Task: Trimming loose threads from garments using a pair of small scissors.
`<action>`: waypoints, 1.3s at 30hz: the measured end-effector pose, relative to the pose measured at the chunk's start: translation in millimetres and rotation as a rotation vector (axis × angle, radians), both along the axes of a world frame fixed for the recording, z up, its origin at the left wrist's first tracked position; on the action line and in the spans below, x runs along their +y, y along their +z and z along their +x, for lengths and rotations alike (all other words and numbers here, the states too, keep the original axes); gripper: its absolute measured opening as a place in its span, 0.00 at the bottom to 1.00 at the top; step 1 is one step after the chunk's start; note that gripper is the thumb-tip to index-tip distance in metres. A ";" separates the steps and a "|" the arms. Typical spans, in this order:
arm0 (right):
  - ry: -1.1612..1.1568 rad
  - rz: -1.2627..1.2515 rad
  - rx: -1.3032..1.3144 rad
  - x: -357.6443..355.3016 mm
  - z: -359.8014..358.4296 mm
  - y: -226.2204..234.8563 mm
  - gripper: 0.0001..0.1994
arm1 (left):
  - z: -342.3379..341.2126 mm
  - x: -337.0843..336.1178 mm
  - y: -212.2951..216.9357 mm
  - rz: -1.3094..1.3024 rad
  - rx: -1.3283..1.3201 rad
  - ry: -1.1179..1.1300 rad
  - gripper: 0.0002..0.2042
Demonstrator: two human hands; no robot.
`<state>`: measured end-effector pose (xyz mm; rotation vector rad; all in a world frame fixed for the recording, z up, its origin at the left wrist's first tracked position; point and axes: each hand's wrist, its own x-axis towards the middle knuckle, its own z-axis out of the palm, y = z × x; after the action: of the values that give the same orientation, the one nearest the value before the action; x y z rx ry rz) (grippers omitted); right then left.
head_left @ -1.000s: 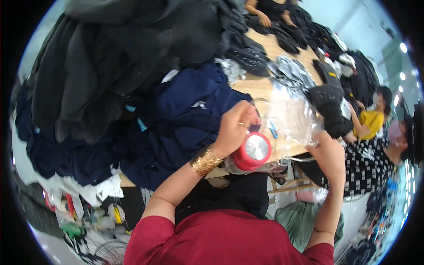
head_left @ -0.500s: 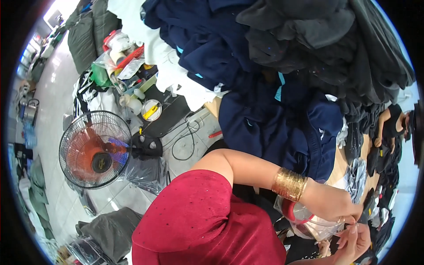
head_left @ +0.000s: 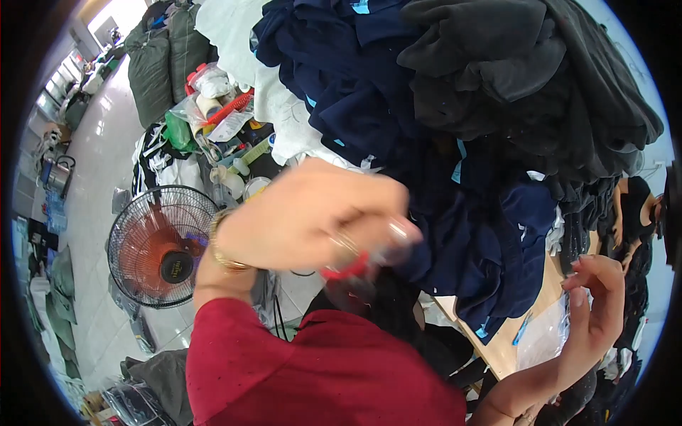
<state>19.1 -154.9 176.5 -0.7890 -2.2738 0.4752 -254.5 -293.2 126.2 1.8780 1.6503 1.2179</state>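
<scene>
My left hand [head_left: 312, 216], smeared by motion, is raised in front of my chest with its fingers curled closed. Beneath them shows a red, partly see-through thing [head_left: 349, 268], too blurred to tell its kind. Gold bangles [head_left: 226, 245] circle that wrist. At the lower right, above the table's edge, my right hand [head_left: 597, 298] is held up. Its fingers are bent, with a gap to the thumb, and I see nothing between them. Navy garments [head_left: 490, 263] with light blue tags lie on the table [head_left: 508, 351] between both hands.
Dark grey garments [head_left: 497, 64] are heaped at the back right, white cloth [head_left: 284, 113] beside the navy pile. A floor fan [head_left: 167, 245] stands left, near clutter with a green bag [head_left: 179, 133]. Another person [head_left: 636, 213] is at the far right.
My left hand has swung left and up, away from my right hand, and the red, see-through thing has moved with it. The right hand has risen and its fingers have parted.
</scene>
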 end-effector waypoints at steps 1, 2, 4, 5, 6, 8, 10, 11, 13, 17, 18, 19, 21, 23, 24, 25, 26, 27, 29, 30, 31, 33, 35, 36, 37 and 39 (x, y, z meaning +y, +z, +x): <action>-0.052 -0.031 -0.001 7.8 5.6 -7.8 0.10 | -14.3 -9.2 -6.7 -0.070 0.015 0.096 0.09; -0.075 -0.039 -0.007 14.5 12.8 -14.4 0.09 | -24.0 -22.7 -18.3 -0.102 0.076 0.282 0.09; -0.081 -0.092 -0.034 25.8 24.5 -20.6 0.08 | -46.6 -43.1 -36.8 -0.130 0.064 0.499 0.12; -0.080 -0.138 -0.038 30.2 28.7 -24.8 0.08 | -63.2 -49.1 -50.4 -0.178 0.021 0.584 0.11; -0.076 -0.182 -0.043 34.4 31.2 -29.6 0.08 | -81.7 -54.4 -65.5 -0.224 -0.021 0.671 0.12; -0.075 -0.197 -0.045 41.7 34.0 -37.5 0.08 | -122.6 -59.4 -99.9 -0.227 0.002 0.886 0.14; -0.152 -0.239 -0.048 48.3 32.8 -42.7 0.09 | -168.1 -64.5 -139.9 -0.253 -0.042 1.009 0.15; -0.177 -0.213 -0.065 48.7 27.9 -45.0 0.09 | -184.2 -63.2 -157.8 -0.258 -0.046 1.023 0.15; -0.174 -0.241 -0.073 48.7 19.9 -46.6 0.09 | -211.0 -62.0 -187.3 -0.161 0.119 1.043 0.15; -0.178 -0.264 -0.129 53.1 16.1 -49.1 0.09 | -267.8 -65.1 -217.7 -0.202 -0.057 1.249 0.16; -0.204 -0.269 -0.131 54.3 14.3 -50.0 0.10 | -276.0 -63.8 -220.6 -0.258 -0.081 1.295 0.16; -0.204 -0.270 -0.135 54.9 12.7 -50.4 0.10 | -294.0 -67.1 -235.2 -0.219 -0.001 1.308 0.17; -0.266 -0.241 -0.160 49.8 17.6 -43.5 0.10 | -326.8 -44.1 -262.8 -0.065 0.107 1.220 0.17; -0.268 -0.280 -0.174 53.7 19.5 -46.6 0.09 | -360.2 -40.1 -295.7 -0.069 0.200 1.253 0.16; -0.260 -0.320 -0.184 56.7 20.7 -49.2 0.09 | -376.1 -38.6 -313.2 -0.042 0.233 1.260 0.16; -0.255 -0.354 -0.202 60.2 20.5 -54.2 0.09 | -378.2 -39.3 -318.9 -0.080 0.208 1.293 0.16; -0.259 -0.370 -0.224 63.6 22.0 -59.9 0.09 | -379.2 -42.3 -324.7 -0.145 0.168 1.301 0.16; -0.261 -0.387 -0.247 67.0 24.8 -65.9 0.09 | -380.0 -46.0 -330.0 -0.210 0.128 1.308 0.16; -0.325 -0.393 -0.277 63.9 37.6 -65.9 0.08 | -393.9 -26.6 -347.0 -0.222 0.170 1.270 0.16; -0.362 -0.409 -0.284 61.8 43.3 -64.9 0.08 | -401.9 -17.3 -353.9 -0.230 0.090 1.262 0.15; -0.386 -0.434 -0.293 62.4 48.4 -67.7 0.08 | -404.7 -15.5 -357.9 -0.245 0.015 1.265 0.15; -0.409 -0.438 -0.300 63.3 58.5 -73.5 0.08 | -408.6 -17.7 -365.2 -0.216 -0.092 1.286 0.14; -0.490 -0.477 -0.316 61.1 70.8 -74.3 0.09 | -415.1 -10.5 -371.2 -0.124 -0.170 1.315 0.13; -0.478 -0.497 -0.302 61.5 78.9 -75.6 0.09 | -420.7 -11.6 -372.3 -0.179 -0.105 1.318 0.13; -0.493 -0.496 -0.304 58.8 81.0 -74.6 0.09 | -424.3 -8.0 -372.3 -0.233 -0.042 1.313 0.13; -0.485 -0.513 -0.353 61.2 83.6 -73.8 0.10 | -448.5 -28.4 -375.5 -0.242 0.084 1.344 0.14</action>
<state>102.7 -93.7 102.7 -1.7479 -2.1706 0.7398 -703.0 -321.6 -249.3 0.4923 3.0407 1.1709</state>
